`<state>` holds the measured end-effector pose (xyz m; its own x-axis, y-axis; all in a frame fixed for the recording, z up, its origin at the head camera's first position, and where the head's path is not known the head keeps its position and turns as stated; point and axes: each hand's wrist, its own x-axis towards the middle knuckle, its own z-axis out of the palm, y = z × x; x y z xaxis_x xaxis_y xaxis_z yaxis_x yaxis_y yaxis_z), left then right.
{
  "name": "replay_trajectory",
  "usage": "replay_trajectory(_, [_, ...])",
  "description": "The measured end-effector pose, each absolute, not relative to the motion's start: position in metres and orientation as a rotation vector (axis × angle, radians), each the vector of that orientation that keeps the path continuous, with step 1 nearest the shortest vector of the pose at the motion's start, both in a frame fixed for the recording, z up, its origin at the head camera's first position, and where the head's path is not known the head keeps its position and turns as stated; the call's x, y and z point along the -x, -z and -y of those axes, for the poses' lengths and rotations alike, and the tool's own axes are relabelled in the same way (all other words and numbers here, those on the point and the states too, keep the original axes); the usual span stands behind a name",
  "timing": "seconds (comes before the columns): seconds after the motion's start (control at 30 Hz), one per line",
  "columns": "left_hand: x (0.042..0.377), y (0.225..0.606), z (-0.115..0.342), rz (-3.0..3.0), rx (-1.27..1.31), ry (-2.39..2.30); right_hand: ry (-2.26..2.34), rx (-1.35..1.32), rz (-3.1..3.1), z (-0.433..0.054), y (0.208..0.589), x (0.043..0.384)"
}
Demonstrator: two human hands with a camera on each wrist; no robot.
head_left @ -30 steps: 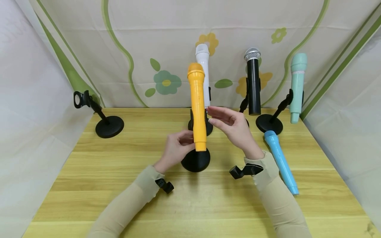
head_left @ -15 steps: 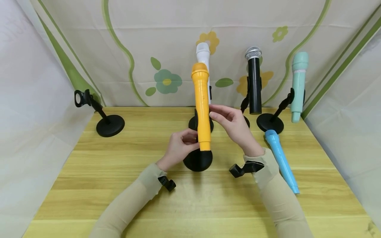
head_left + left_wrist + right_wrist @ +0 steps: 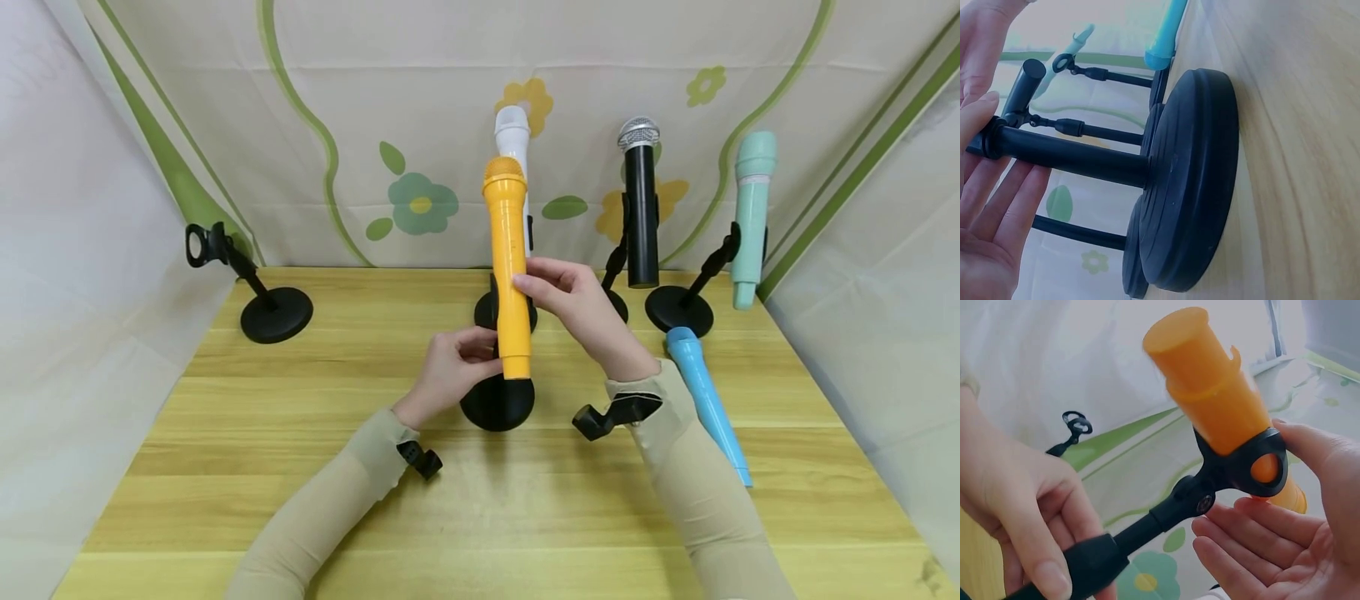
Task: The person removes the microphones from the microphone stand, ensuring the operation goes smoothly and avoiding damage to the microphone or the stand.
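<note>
An orange microphone [image 3: 507,250] sits tilted in the black clip [image 3: 1244,462] of a microphone stand [image 3: 1079,153]. My left hand [image 3: 447,372] grips that stand's post, thumb on one side and fingers on the other. The round base [image 3: 1191,181] appears to rest on the table. My right hand [image 3: 581,308] holds the microphone about its middle: the thumb lies on its front, the fingers reach behind it. From the right wrist, the thumb is seen at the clip's edge, with the fingers [image 3: 1260,540] below. The microphone partly hides a white microphone [image 3: 512,133] on a stand behind it.
A black microphone [image 3: 641,212] and a mint-green microphone [image 3: 752,217] stand in clips at the back right. On the table [image 3: 360,517] near the right forearm lies a blue microphone [image 3: 708,404]. A stand with a bare clip [image 3: 276,315] is at the back left.
The orange microphone and its stand have shifted slightly right with the left hand. My right hand has closed in from beside the microphone, its thumb now on the front.
</note>
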<state>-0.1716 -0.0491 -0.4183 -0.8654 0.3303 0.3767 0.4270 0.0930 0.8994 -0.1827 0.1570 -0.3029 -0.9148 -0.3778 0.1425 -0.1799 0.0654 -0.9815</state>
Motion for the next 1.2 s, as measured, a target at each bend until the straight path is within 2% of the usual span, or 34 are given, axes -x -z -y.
replay_trajectory(0.4, [0.177, 0.422, 0.053, 2.207, 0.897, 1.898, 2.164, 0.527, -1.907, -0.150, 0.304, 0.184])
replay_trajectory(1.2, [0.175, 0.421, 0.053, 2.191, 0.928, 1.899, 2.292, 0.468, -1.758, -0.144, 0.301, 0.182])
